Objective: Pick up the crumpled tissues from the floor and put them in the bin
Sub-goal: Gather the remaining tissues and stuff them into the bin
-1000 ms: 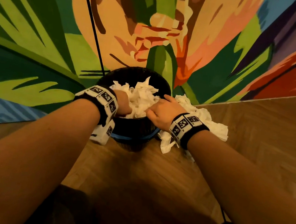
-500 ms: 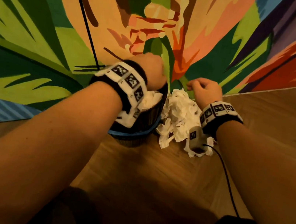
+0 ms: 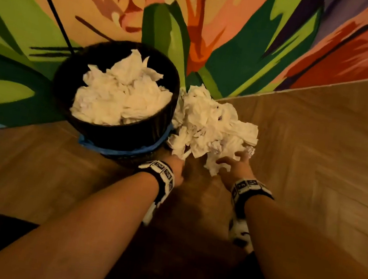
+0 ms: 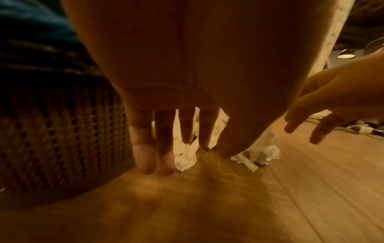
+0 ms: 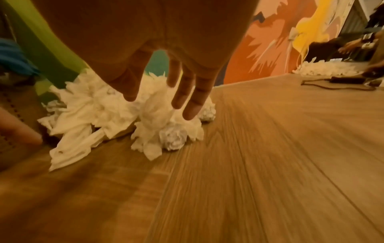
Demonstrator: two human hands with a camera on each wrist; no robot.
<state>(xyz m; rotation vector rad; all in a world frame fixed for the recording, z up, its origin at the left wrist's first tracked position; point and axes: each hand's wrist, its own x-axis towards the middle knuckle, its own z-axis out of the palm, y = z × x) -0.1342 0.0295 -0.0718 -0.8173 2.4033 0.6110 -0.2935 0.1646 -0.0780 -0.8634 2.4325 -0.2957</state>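
- Now that both your hands have come down from the bin to the floor, you are set for another scoop: half a second ago the left was at the rim.
- Your left hand [image 3: 174, 168] has its fingers [image 4: 143, 148] straight and released, tips at the floor beside the bin's woven wall, grasping nothing.
- Your right hand [image 3: 233, 169] spreads loose fingers [image 5: 192, 102] over the near edge of the tissue pile [image 3: 212, 124], not yet clenched.
- That pile lies on the floor [image 3: 319, 160], touching the bin [image 3: 66, 87].
- Inside, crumpled tissues [image 3: 121, 100] are heaped to about rim height; I judge further loads may spill.
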